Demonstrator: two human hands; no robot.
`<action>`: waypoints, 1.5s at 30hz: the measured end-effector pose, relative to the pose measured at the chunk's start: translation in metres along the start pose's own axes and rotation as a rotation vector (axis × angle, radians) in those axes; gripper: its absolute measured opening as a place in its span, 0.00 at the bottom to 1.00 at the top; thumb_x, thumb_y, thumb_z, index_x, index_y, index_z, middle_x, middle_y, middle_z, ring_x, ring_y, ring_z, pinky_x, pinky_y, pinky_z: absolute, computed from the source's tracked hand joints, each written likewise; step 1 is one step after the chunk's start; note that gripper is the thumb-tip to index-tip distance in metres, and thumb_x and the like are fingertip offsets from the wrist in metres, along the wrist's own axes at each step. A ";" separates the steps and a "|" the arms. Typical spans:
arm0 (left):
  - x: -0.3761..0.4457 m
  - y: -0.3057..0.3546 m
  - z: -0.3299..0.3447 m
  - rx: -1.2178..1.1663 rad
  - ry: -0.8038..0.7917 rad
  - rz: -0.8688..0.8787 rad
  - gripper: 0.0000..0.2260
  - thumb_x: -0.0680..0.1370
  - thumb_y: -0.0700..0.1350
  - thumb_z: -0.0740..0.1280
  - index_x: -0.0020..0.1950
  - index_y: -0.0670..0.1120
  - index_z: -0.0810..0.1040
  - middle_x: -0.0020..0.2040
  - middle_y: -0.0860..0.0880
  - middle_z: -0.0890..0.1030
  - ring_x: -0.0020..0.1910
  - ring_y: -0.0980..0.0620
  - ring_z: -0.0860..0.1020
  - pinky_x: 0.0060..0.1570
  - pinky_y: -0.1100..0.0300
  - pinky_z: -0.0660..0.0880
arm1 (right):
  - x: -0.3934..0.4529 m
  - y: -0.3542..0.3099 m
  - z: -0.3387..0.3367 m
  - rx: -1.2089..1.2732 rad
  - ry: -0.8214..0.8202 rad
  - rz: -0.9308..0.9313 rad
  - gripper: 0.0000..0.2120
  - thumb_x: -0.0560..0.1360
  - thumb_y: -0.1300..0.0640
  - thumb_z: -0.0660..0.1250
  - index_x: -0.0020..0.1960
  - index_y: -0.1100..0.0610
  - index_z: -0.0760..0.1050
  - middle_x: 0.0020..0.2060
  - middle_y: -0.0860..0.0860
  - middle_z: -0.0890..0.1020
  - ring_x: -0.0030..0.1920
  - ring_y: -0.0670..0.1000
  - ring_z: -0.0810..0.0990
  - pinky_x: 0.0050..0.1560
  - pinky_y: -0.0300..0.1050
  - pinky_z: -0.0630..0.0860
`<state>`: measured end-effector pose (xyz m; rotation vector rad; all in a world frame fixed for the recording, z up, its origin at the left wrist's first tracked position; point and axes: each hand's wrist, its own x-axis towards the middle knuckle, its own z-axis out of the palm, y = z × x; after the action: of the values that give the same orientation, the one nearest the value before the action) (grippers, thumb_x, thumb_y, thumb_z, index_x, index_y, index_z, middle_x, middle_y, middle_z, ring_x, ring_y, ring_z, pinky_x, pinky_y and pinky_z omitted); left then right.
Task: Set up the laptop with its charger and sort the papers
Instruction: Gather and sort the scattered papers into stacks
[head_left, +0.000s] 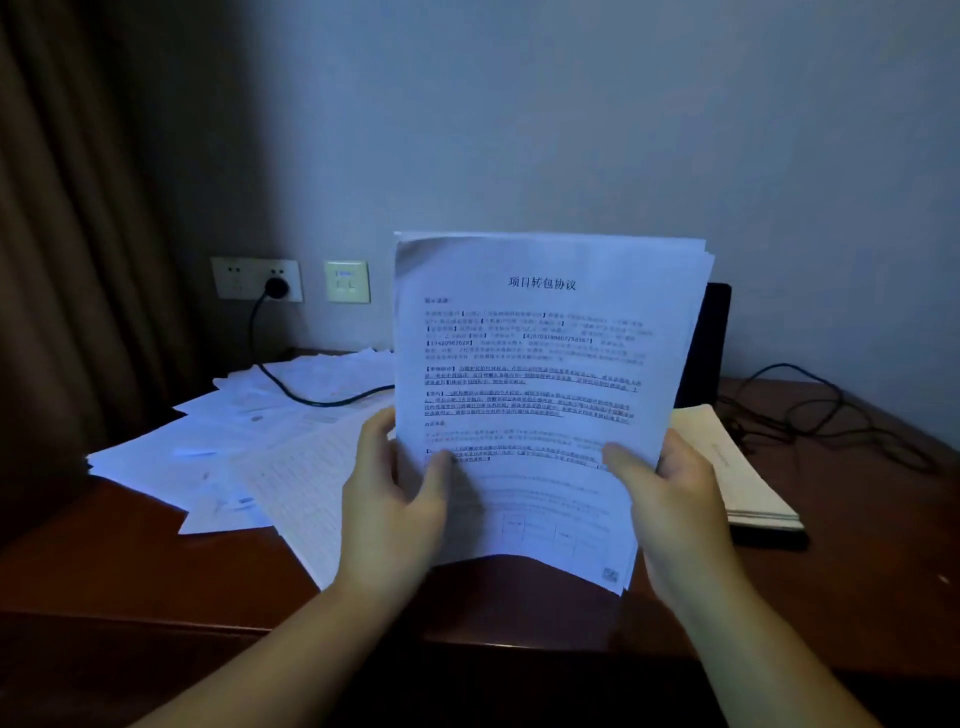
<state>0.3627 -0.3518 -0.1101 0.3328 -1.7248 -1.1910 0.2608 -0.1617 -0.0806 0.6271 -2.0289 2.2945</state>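
Note:
A stack of printed papers (545, 374) stands upright above the dark wooden desk (130, 561). My left hand (395, 499) grips its lower left edge, thumb on the front page. My right hand (670, 499) grips the lower right edge the same way. Loose papers (249, 441) lie spread over the desk's left side. The laptop (709, 343) is mostly hidden behind the held stack; only a dark screen edge shows. A black charger cable (311, 397) runs from a plug (275, 286) in the wall socket across the loose papers toward the laptop.
A neat pile of papers (737, 467) lies on the right of the desk, over a dark flat object. Tangled black cables (810, 410) lie at the back right. A second wall plate (347, 281) sits beside the socket. A curtain (62, 260) hangs at left.

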 end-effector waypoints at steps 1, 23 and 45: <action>-0.004 -0.002 0.002 0.027 -0.007 -0.004 0.16 0.77 0.48 0.72 0.56 0.67 0.72 0.49 0.67 0.82 0.49 0.68 0.80 0.46 0.72 0.73 | -0.002 0.003 0.001 -0.002 -0.027 0.022 0.12 0.70 0.52 0.69 0.51 0.41 0.85 0.49 0.45 0.88 0.50 0.49 0.87 0.57 0.62 0.82; 0.007 -0.006 0.010 0.165 -0.180 -0.232 0.20 0.78 0.36 0.69 0.57 0.62 0.72 0.49 0.65 0.79 0.49 0.71 0.77 0.42 0.76 0.72 | 0.012 -0.012 -0.013 -0.399 -0.249 0.128 0.13 0.77 0.44 0.62 0.45 0.25 0.79 0.44 0.28 0.83 0.43 0.33 0.82 0.43 0.44 0.75; 0.075 0.012 0.111 -0.050 -0.502 -0.707 0.10 0.81 0.37 0.69 0.60 0.47 0.81 0.63 0.47 0.84 0.54 0.45 0.85 0.48 0.50 0.85 | 0.048 0.030 0.025 0.201 0.398 0.370 0.09 0.84 0.55 0.59 0.50 0.47 0.77 0.35 0.49 0.87 0.27 0.51 0.84 0.26 0.42 0.78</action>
<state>0.2382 -0.3343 -0.0631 0.6953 -2.0731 -1.9501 0.2161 -0.2019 -0.0922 -0.2203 -1.8575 2.5713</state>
